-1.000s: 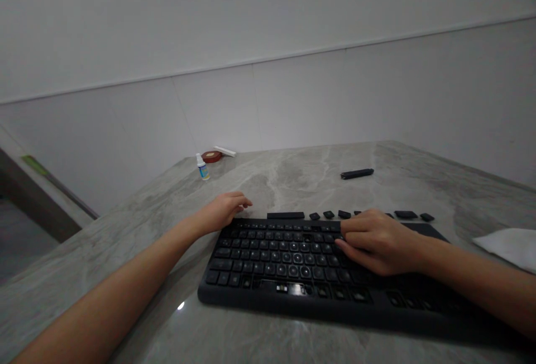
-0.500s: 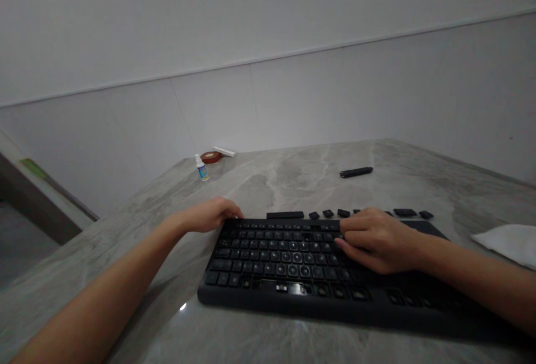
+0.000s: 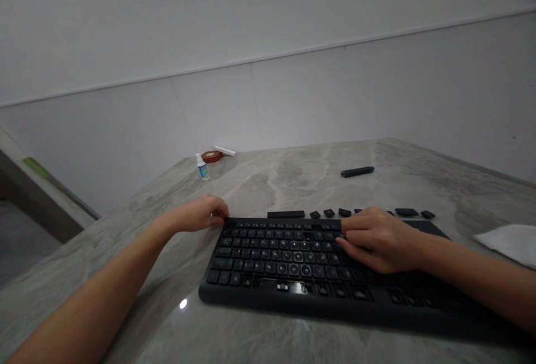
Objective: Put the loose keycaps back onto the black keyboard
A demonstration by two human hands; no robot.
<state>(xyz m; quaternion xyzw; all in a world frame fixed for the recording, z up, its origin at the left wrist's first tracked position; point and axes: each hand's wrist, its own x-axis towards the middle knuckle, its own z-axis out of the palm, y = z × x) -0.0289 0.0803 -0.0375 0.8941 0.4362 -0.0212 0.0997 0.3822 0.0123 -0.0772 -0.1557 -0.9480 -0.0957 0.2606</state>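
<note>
A black keyboard (image 3: 268, 268) lies on the grey marbled table, with several keycaps gone from its bottom row and open sockets showing there. My left hand (image 3: 205, 213) is at its far left corner, fingers curled and fingertips pinching the corner edge. Over the right part of the keys is my right hand (image 3: 374, 241), its fingers closed together and pointing down-left; whatever is between them is hidden. Behind the keyboard's far edge, a long black spacebar keycap (image 3: 286, 214) and several loose keycaps (image 3: 344, 212) lie in a row, partly covered by my right hand.
Farther back lies a black pen-like tool (image 3: 357, 172). At the far left are a small white spray bottle (image 3: 203, 167), a round reddish-brown object (image 3: 211, 156) and a white strip (image 3: 225, 151). A white cloth-like item (image 3: 508, 244) is at the right edge. A wall (image 3: 301, 96) bounds the table behind.
My left hand has shifted slightly left along the keyboard's corner, and its fingers have curled in more. My right hand stays nearly in place.
</note>
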